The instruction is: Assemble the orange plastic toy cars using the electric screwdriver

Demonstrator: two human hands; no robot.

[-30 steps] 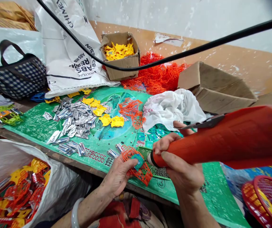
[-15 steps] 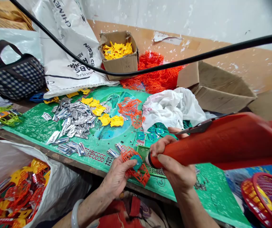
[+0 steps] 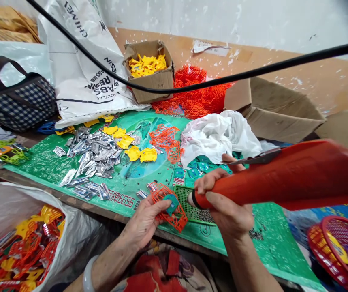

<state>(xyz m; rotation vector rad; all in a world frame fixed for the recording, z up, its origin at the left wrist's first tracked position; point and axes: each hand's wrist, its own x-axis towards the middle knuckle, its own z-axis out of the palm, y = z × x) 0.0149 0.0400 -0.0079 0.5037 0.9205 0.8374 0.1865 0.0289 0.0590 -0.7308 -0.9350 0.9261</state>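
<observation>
My left hand (image 3: 146,219) is closed on an orange-red openwork plastic frame (image 3: 178,222), thumb on top. A small teal plastic piece (image 3: 170,202) lies against the frame under the thumb. My right hand (image 3: 230,207) wraps round the front of a red power screwdriver (image 3: 261,182). The driver's pale tip points left, over a green perforated tray (image 3: 188,194) and apart from the frame. Small metal screws (image 3: 207,215) lie in the tray. Behind the driver, more teal pieces (image 3: 193,172) lie by a white plastic bag (image 3: 207,136).
Silver strips (image 3: 96,152) and yellow parts (image 3: 133,153) cover the left of the green mat. A black cable (image 3: 149,90) crosses above. At lower left stands a sack (image 3: 70,227) of assembled pieces; at right, a red basket (image 3: 328,247). Cardboard boxes (image 3: 155,85) line the wall.
My left hand has drawn slightly left with the frame and teal piece, so the gap to the driver tip has widened. The driver has tilted a little. The whole view has shifted slightly.
</observation>
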